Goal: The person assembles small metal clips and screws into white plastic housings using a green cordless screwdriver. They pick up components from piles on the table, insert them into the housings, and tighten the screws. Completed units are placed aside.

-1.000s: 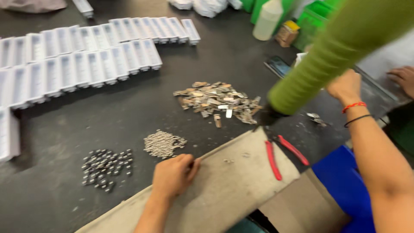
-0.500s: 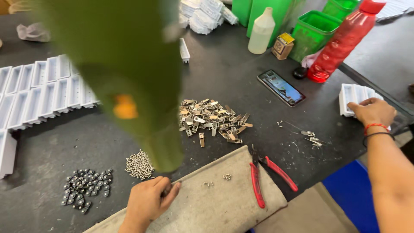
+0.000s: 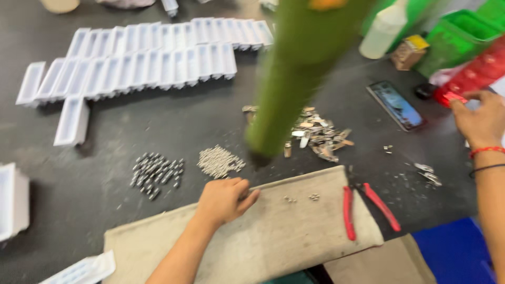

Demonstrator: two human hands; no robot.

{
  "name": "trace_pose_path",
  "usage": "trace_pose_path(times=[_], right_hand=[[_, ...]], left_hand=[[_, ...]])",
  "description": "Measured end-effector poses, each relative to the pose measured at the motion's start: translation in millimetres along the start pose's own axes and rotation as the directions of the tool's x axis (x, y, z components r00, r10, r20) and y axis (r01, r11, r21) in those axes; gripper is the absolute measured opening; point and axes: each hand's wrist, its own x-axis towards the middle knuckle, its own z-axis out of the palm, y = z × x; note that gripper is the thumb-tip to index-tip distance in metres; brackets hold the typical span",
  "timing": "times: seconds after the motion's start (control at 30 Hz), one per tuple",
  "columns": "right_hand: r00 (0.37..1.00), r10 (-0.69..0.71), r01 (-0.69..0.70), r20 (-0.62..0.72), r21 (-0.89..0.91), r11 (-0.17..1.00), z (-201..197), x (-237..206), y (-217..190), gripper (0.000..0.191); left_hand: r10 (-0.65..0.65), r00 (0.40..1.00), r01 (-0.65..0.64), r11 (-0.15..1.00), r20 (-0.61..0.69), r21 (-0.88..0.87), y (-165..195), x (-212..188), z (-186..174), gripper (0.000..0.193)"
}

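Left hand [image 3: 223, 200] resting curled at the far edge of the beige cloth mat [image 3: 284, 236], fingers loosely closed; cannot tell whether anything small is pinched inside. Pile of small silver pins [image 3: 220, 161] just beyond the knuckles, not touching. Pile of darker metal bits [image 3: 157, 171] further off to the left of that hand. Two or three tiny loose pieces [image 3: 301, 198] on the mat just right of the fingertips.

Handling judgement: pins light, stiff, smooth, likely to roll or scatter; best pinched singly between thumb and forefinger, or swept as a group.

Right hand [image 3: 481, 122] far out to the right, fingers spread open, touching a red plastic object [image 3: 473, 76]; grip not shown clearly. Red-handled pliers [image 3: 363, 208] lying between the hands, untouched. Heap of flat metal stampings [image 3: 318, 134] and rows of white trays [image 3: 147, 63] beyond.
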Motion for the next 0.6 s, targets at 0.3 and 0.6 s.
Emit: trace_pose_path(times=[0.3,0.6], right_hand=[[0.932,-0.344,0.252,0.115,0.474,0.843,74,2,-272,0.026],[0.86,-0.501,0.336,0.099,0.628,0.702,148,-9,-444,0.023]], left_hand=[[0.029,0.996,-0.036,0.996,-0.08,-0.087,2,0,10,0.033],[-0.101,0.951,0.065,0.989,-0.292,-0.13,-6,8,18,0.029]])
